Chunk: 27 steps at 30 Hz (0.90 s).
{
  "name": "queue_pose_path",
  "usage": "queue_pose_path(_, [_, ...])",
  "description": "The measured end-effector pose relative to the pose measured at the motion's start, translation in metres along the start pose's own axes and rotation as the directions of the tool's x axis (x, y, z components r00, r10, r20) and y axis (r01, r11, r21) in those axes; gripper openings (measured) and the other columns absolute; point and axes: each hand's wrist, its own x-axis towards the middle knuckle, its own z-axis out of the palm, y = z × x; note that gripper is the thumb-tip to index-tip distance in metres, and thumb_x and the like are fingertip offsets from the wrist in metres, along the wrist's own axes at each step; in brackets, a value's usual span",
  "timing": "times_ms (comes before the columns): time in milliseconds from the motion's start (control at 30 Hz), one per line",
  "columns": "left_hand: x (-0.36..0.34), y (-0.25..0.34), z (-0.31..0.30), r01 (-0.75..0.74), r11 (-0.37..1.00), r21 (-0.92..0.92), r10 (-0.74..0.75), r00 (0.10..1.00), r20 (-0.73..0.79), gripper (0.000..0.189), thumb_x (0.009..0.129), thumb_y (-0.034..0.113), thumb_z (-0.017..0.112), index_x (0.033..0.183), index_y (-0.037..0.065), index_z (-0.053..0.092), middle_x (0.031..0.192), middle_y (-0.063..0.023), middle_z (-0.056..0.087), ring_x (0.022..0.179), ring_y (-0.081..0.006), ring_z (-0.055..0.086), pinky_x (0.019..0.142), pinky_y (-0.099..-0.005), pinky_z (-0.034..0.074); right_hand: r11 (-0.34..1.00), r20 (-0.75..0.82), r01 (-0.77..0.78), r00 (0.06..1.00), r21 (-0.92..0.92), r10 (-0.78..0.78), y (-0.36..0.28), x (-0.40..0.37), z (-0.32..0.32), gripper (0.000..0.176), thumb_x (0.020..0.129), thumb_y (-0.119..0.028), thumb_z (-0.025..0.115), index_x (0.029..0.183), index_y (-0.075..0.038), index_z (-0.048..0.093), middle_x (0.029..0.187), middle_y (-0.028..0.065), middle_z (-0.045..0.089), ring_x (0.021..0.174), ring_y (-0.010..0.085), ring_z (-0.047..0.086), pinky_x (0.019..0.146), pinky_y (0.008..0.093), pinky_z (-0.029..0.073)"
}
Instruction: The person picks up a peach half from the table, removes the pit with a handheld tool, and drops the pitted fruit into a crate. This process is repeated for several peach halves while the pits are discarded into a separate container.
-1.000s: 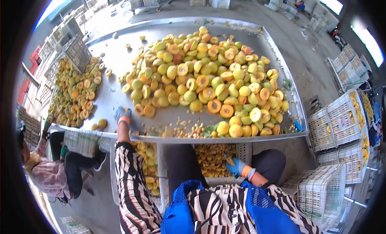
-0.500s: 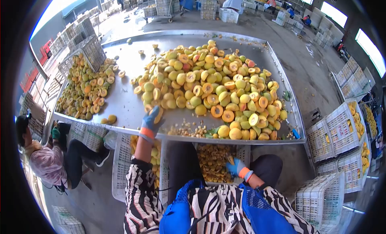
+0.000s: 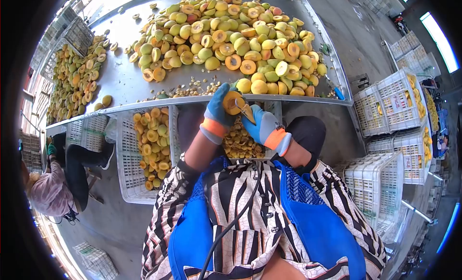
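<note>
In my left hand point(image 3: 218, 109), gloved in blue and grey, is a halved yellow peach point(image 3: 230, 103), its cut face towards my right hand. My right hand point(image 3: 264, 127) is closed around a small pitting tool point(image 3: 246, 109), whose pale end touches or nearly touches the peach; its exact shape is hard to make out. Both hands are over the near edge of the metal table point(image 3: 192, 98). A large heap of peach halves point(image 3: 219, 37) lies beyond them, with loose pits point(image 3: 190, 90) along the front. Below my hands, a crate holds brownish pieces point(image 3: 240, 141).
A white crate point(image 3: 126, 169) of peach halves stands left of my legs. Another peach pile point(image 3: 72, 82) lies at the table's left beside a tipped crate point(image 3: 77, 37). A co-worker point(image 3: 50, 193) sits at far left. Stacked crates point(image 3: 392, 104) stand at right. A blue object point(image 3: 339, 94) lies on the table's right corner.
My left hand has come back from the heap with a peach half. My right hand has risen from above the lower crate to meet it. The view has tipped downward.
</note>
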Motion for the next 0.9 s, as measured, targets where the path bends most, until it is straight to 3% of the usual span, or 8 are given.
queue_pose_path(133, [-0.007,-0.003,0.020,-0.070,0.982,0.174,0.073,0.997,-0.012,0.051,0.085,-0.007,0.058,0.130,0.003,0.036,0.119,-0.0157,0.058,0.102,-0.0243,0.061,0.091,-0.0339,0.050,0.999,0.066,-0.005,0.998,-0.044,0.008,0.001,-0.008,0.001,0.026,0.084,-0.022,0.063,0.093,0.000,0.052,0.073,0.0276,0.061,0.072,0.0445,0.060,0.060,0.0506,0.047])
queue_pose_path(167, [-0.007,-0.004,0.025,-0.200,0.907,0.369,0.165,0.978,0.125,0.032,0.094,0.003,0.050,0.125,0.001,0.043,0.117,-0.0165,0.060,0.102,-0.0235,0.061,0.093,-0.0338,0.049,0.999,0.071,-0.004,0.997,-0.047,0.007,0.001,-0.010,0.002,0.027,0.084,-0.022,0.064,0.094,0.000,0.052,0.074,0.0279,0.061,0.073,0.0446,0.060,0.061,0.0505,0.047])
queue_pose_path(200, [-0.007,-0.001,0.029,-0.198,0.908,0.369,0.164,0.979,0.122,0.032,0.094,0.003,0.050,0.125,0.001,0.043,0.117,-0.0165,0.060,0.102,-0.0235,0.061,0.093,-0.0338,0.049,0.999,0.073,-0.006,0.997,-0.046,0.009,0.002,-0.012,0.003,0.027,0.084,-0.022,0.064,0.094,0.000,0.052,0.074,0.0279,0.061,0.073,0.0446,0.060,0.061,0.0505,0.047])
queue_pose_path(267, [-0.005,0.003,0.034,0.058,0.953,0.298,-0.003,0.983,-0.182,0.031,0.101,0.020,0.037,0.115,-0.002,0.053,0.109,-0.0158,0.063,0.097,-0.0227,0.062,0.091,-0.0333,0.049,0.996,0.076,-0.010,0.997,-0.090,0.017,0.002,-0.014,0.005,0.028,0.085,-0.023,0.064,0.094,0.000,0.052,0.076,0.0287,0.061,0.075,0.0449,0.060,0.062,0.0505,0.047])
queue_pose_path(367, [-0.006,0.002,0.043,0.098,0.898,0.428,0.010,0.970,-0.242,0.049,0.102,0.032,0.027,0.102,-0.004,0.061,0.099,-0.0148,0.066,0.090,-0.0225,0.063,0.087,-0.0328,0.049,0.994,0.108,-0.071,0.991,-0.087,0.080,0.001,-0.017,0.006,0.030,0.084,-0.024,0.064,0.095,0.001,0.051,0.078,0.0298,0.061,0.076,0.0451,0.060,0.063,0.0505,0.048])
queue_pose_path(567, [-0.005,-0.012,0.047,0.175,0.945,0.277,-0.035,0.894,-0.446,0.056,0.097,0.042,0.036,0.089,-0.005,0.064,0.082,-0.0149,0.066,0.074,-0.0240,0.063,0.073,-0.0336,0.052,0.998,0.121,0.044,0.992,-0.051,-0.037,0.021,-0.027,0.012,0.034,0.084,-0.023,0.064,0.105,0.002,0.054,0.081,0.0282,0.062,0.077,0.0448,0.060,0.065,0.0498,0.049])
queue_pose_path(800, [-0.009,-0.020,0.059,0.171,0.854,0.492,0.065,0.903,-0.425,0.063,0.096,0.049,0.039,0.076,-0.004,0.066,0.074,-0.0144,0.066,0.066,-0.0235,0.062,0.066,-0.0329,0.052,0.999,0.193,-0.036,0.981,0.033,0.029,0.035,-0.043,0.033,0.027,0.084,-0.023,0.060,0.101,-0.002,0.060,0.086,0.0256,0.063,0.081,0.0424,0.061,0.068,0.0461,0.050])
queue_pose_path(900, [-0.010,-0.018,0.061,0.228,0.845,0.484,-0.051,0.935,-0.352,0.064,0.096,0.050,0.039,0.075,-0.005,0.065,0.075,-0.0143,0.066,0.064,-0.0225,0.062,0.065,-0.0318,0.052,0.986,0.190,-0.052,0.982,0.159,0.022,0.020,-0.046,0.022,0.026,0.084,-0.024,0.058,0.099,-0.003,0.061,0.084,0.0239,0.064,0.077,0.0395,0.063,0.067,0.0431,0.051])
